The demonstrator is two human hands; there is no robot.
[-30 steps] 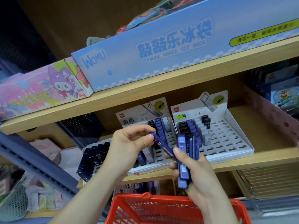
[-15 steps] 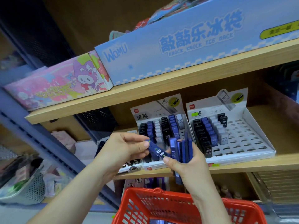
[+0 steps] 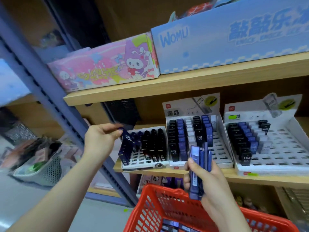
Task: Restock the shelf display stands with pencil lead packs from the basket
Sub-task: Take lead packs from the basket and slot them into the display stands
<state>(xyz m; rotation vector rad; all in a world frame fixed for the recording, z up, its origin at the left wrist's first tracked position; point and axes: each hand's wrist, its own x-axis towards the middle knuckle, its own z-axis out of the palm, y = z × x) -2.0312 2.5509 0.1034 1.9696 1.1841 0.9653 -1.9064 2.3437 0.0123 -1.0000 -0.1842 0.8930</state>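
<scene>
Left hand (image 3: 102, 139) pinches dark-blue 0.3 lead pack (image 3: 127, 137), angled for white slotted stand (image 3: 142, 165) at 3 o'clock. Right hand (image 3: 209, 180) clasps spare blue packs (image 3: 196, 164) — likely buffer.

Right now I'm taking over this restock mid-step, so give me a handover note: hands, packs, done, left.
Left hand pinches one dark 0.3 pack over the left stand.
Right hand grips a bundle of blue packs above the red basket.
Done: all three stands partly filled.
Left: slot this pack, then the bundle and the loose packs in the basket; middle stand and right stand show empty slots.
</scene>
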